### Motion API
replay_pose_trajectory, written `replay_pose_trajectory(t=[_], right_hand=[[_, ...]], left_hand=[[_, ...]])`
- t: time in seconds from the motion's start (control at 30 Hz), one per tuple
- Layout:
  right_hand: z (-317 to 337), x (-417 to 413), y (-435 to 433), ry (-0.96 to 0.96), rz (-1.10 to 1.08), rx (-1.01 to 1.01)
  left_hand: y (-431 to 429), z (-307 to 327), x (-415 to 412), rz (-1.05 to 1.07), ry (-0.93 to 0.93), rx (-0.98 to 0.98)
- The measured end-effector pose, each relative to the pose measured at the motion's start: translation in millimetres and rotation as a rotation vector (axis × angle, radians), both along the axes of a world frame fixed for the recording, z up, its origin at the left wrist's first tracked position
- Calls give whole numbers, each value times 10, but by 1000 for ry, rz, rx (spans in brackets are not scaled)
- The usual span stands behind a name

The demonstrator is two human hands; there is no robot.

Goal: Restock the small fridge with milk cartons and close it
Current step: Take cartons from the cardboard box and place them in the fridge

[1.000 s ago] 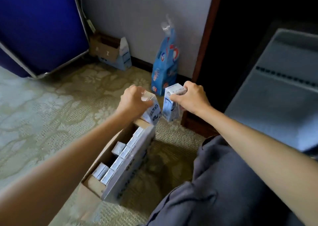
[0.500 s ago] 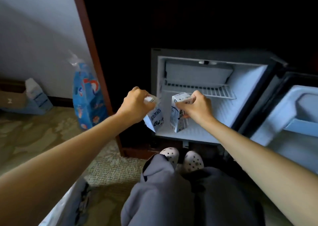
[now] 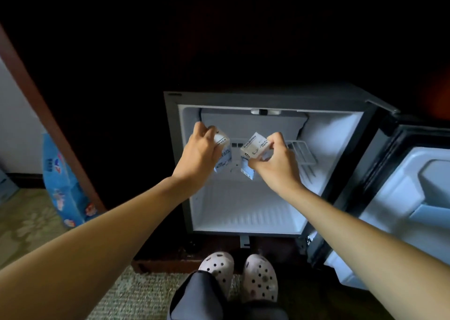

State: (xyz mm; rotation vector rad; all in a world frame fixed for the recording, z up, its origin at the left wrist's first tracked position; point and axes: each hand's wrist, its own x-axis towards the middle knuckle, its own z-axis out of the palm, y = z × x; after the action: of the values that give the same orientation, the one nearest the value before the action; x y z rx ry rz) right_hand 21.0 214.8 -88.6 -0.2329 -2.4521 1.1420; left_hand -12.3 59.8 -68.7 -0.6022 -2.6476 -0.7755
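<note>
Your left hand point(image 3: 198, 154) is clamped on 1 milk carton point(image 3: 223, 154); your right hand point(image 3: 275, 164) is clamped on the second carton point(image 3: 253, 149). Both cartons hang inside the open fridge point(image 3: 246, 212), gripped at the top so each base can seat on the floor below your hands.

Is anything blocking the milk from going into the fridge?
Nothing visible is. The door is swung open to the right, and the fridge floor looks bare. The left hand and right hand each hold a milk carton already at the opening.
</note>
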Motion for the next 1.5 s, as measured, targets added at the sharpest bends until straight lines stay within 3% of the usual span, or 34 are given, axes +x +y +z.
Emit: replay_pose_trajectory(t=[0.3, 0.43, 0.63, 0.77, 1.07, 1.23, 1.5], right_hand=[[-133, -376, 66, 108, 82, 14], [-91, -488, 102, 77, 150, -118], [-126, -647, 230, -63, 185, -343], [-154, -786, 328, -151, 178, -447], [-239, -1114, 271, -193, 116, -653], [-352, -1230, 328, -219, 43, -727], [-447, -1125, 316, -239, 146, -475]], left_hand=[[132, -220, -472, -45, 81, 8], [198, -244, -625, 1, -7, 256], [242, -275, -864, 68, -310, 665], [367, -311, -1015, 82, -419, 781], [532, -443, -1264, 172, -501, 813], [534, -744, -1234, 202, -466, 704], [613, -753, -1162, 247, -492, 825]])
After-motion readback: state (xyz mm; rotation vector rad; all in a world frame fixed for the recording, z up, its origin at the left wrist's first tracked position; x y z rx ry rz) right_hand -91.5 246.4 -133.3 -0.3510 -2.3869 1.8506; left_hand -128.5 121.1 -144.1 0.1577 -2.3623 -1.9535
